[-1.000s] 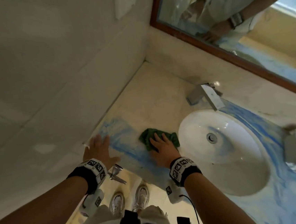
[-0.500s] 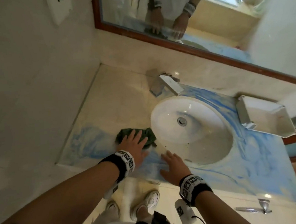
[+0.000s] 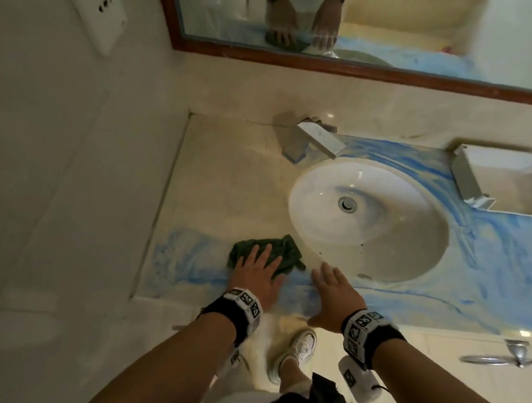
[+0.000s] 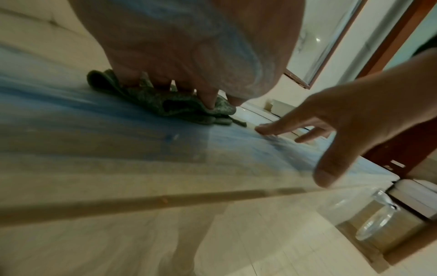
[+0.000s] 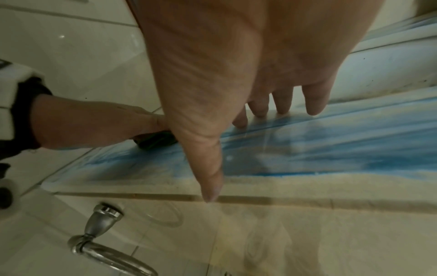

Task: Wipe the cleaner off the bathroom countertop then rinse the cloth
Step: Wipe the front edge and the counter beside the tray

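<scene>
A crumpled dark green cloth lies on the beige countertop, just left of the sink. My left hand presses flat on it with spread fingers; the left wrist view shows the fingertips pushing down on the cloth. My right hand is open, its fingertips touching the counter by the sink's front rim, holding nothing. Blue cleaner streaks the front left of the counter and a wide band to the right of the sink.
A chrome faucet stands behind the sink. A white tray sits at the right back of the counter. A wood-framed mirror hangs above, a wall socket at left. A metal towel ring projects below the counter's front edge.
A second ago my right hand pressed the cloth and my left lay flat on the counter. Now the left hand is on the cloth and the right rests by the sink rim.
</scene>
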